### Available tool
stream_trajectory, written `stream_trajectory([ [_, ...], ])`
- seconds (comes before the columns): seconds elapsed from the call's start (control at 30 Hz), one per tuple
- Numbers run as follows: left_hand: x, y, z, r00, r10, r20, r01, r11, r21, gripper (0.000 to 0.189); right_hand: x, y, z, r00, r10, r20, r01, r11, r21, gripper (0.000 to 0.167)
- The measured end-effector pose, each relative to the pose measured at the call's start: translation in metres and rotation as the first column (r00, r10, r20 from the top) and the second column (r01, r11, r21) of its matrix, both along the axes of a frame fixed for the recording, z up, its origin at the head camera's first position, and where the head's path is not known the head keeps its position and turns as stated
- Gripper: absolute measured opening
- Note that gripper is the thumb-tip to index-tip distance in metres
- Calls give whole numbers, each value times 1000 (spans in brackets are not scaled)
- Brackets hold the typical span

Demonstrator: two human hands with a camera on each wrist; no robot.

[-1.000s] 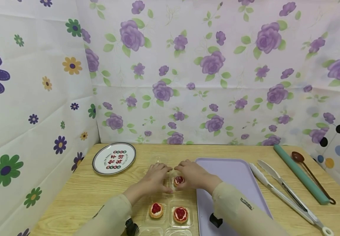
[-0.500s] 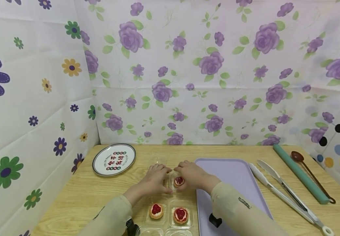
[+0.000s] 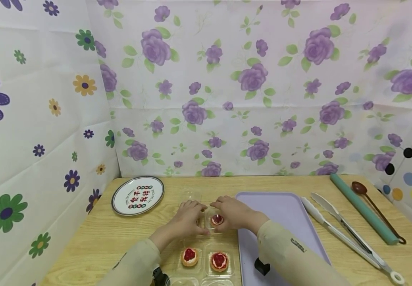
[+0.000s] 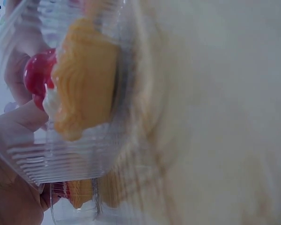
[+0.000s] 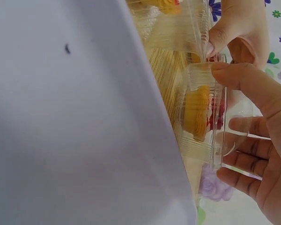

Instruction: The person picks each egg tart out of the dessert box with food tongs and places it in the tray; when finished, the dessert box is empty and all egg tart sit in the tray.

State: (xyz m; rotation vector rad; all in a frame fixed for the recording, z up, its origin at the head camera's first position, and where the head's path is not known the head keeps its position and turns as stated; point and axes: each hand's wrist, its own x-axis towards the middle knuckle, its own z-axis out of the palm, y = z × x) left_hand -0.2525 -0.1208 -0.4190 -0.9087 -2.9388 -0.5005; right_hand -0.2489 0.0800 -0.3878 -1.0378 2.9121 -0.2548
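In the head view, my right hand point(image 3: 235, 213) grips a clear plastic box point(image 3: 208, 227) in the back row. A small red-topped tart point(image 3: 217, 219) shows inside it. The right wrist view has my thumb point(image 5: 243, 77) on the near edge of this box point(image 5: 196, 75) and my fingers around its far side. My left hand point(image 3: 188, 218) holds the neighbouring clear box point(image 4: 75, 218) on the left, with a tart point(image 4: 82, 192) in it. Its top is mostly hidden by the hand. Nearer me, two more tarts, a left one point(image 3: 189, 257) and a right one point(image 3: 219, 261), sit in clear boxes.
A lavender tray point(image 3: 277, 202) lies right of the boxes. Beyond it are metal tongs point(image 3: 352, 232), a green rolling pin point(image 3: 364, 210) and a brown spoon point(image 3: 359, 188). A white plate point(image 3: 138, 195) stands at the back left.
Both hands stay at the same two boxes with hardly any movement. The head view has shifted slightly.
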Motion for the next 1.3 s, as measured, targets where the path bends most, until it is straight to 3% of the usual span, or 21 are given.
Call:
stream_trajectory([
  [0.63,3,-1,2,999,-15,32,14,1000,21,78,1,8,3,996,-7,93,14,997,-73,76],
  [0.93,3,-1,2,1000,-16,24,16,1000,0,76,4,16,16,991,-38,127,54,990,-129,84],
  [1.3,5,-2,4,999,-23,37,23,1000,-2,77,7,24,30,991,-42,128,68,977,-202,75],
])
